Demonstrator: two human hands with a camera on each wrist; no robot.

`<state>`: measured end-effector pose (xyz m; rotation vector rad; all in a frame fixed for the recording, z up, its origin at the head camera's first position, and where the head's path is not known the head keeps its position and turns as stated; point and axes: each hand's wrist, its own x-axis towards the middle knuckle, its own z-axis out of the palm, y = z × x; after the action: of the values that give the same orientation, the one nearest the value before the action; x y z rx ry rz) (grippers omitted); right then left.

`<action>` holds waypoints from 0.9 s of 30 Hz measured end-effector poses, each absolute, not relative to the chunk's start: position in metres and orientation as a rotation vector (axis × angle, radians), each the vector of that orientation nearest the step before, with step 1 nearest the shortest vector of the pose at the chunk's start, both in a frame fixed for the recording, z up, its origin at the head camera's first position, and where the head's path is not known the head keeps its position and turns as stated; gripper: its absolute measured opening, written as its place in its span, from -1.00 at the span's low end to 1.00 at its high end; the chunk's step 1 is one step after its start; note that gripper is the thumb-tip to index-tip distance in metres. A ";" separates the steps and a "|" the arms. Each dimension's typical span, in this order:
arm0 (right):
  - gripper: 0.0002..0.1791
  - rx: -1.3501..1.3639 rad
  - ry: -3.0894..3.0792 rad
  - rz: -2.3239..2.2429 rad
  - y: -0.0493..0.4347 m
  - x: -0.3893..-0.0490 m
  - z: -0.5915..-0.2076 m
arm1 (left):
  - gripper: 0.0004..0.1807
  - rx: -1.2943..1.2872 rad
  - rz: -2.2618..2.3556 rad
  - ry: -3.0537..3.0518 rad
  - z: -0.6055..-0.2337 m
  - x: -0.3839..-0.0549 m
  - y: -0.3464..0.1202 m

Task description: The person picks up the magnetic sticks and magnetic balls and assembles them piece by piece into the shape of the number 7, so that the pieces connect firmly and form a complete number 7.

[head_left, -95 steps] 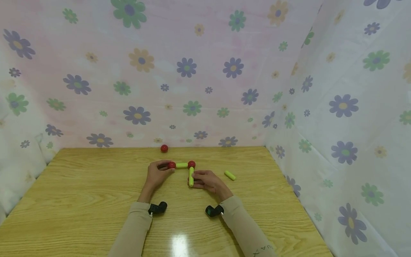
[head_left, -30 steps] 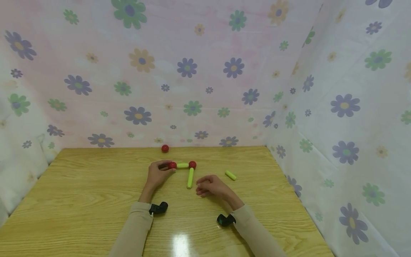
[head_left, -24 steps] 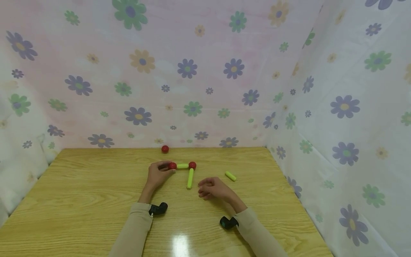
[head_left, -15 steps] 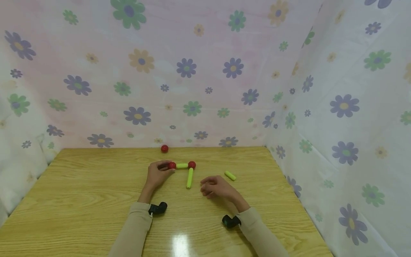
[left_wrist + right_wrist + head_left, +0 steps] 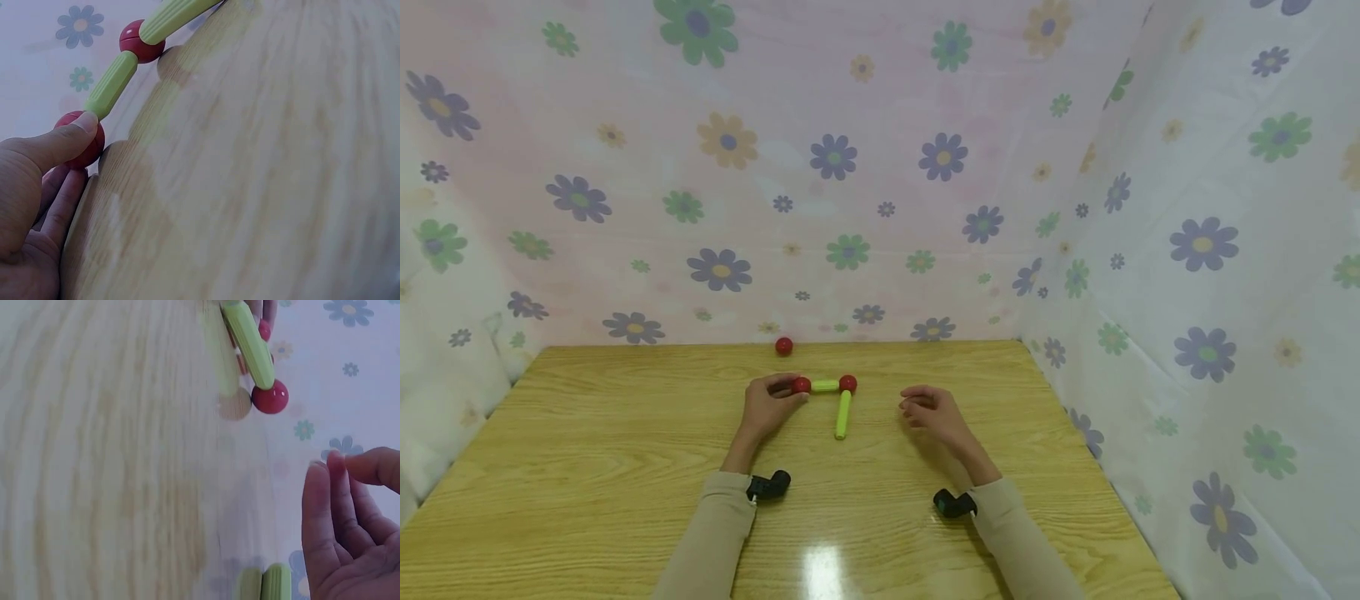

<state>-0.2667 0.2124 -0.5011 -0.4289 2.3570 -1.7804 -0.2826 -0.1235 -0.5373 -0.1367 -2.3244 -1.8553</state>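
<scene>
My left hand (image 5: 766, 410) pinches a red ball (image 5: 802, 386) between thumb and fingers. From that ball a short lime-green grooved stick (image 5: 826, 386) runs to a second red ball (image 5: 847, 383). A longer green stick (image 5: 842, 415) extends from the second ball toward me, so the joined pieces form a corner. To the right, my right hand (image 5: 942, 417) holds nothing, fingers loosely bent and thumb near the fingertips. A loose green stick (image 5: 276, 582) lies beside it in the right wrist view; in the head view the hand hides it.
Another red ball (image 5: 784, 346) sits at the back edge of the wooden table (image 5: 625, 467). Flower-printed cloth (image 5: 880, 183) hangs behind and at both sides. Each wrist wears a black camera (image 5: 770, 485).
My right hand let go of the longer stick and moved right and forward, over the loose stick. That longer stick now slants slightly. My left hand stays on its ball.
</scene>
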 end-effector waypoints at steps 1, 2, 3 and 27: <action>-0.62 -0.391 2.379 -1.805 0.214 -0.268 -0.501 | -0.54 -0.138 -1.858 -2.323 -0.537 -0.282 -0.123; -0.63 -0.352 2.394 -1.830 0.215 -0.269 -0.501 | -0.54 -0.139 -1.856 -2.322 -0.537 -0.283 -0.123; -0.64 -0.314 2.407 -1.853 0.217 -0.271 -0.502 | -0.54 -0.139 -1.856 -2.323 -0.538 -0.283 -0.123; -0.69 -0.010 2.526 -2.004 0.243 -0.278 -0.506 | -0.54 -0.130 -1.863 -2.316 -0.538 -0.283 -0.122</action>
<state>-0.2785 0.2431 -0.5059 -0.0103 2.5264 -2.0038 -0.2829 -0.1225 -0.5376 -0.1296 -2.3159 -1.8627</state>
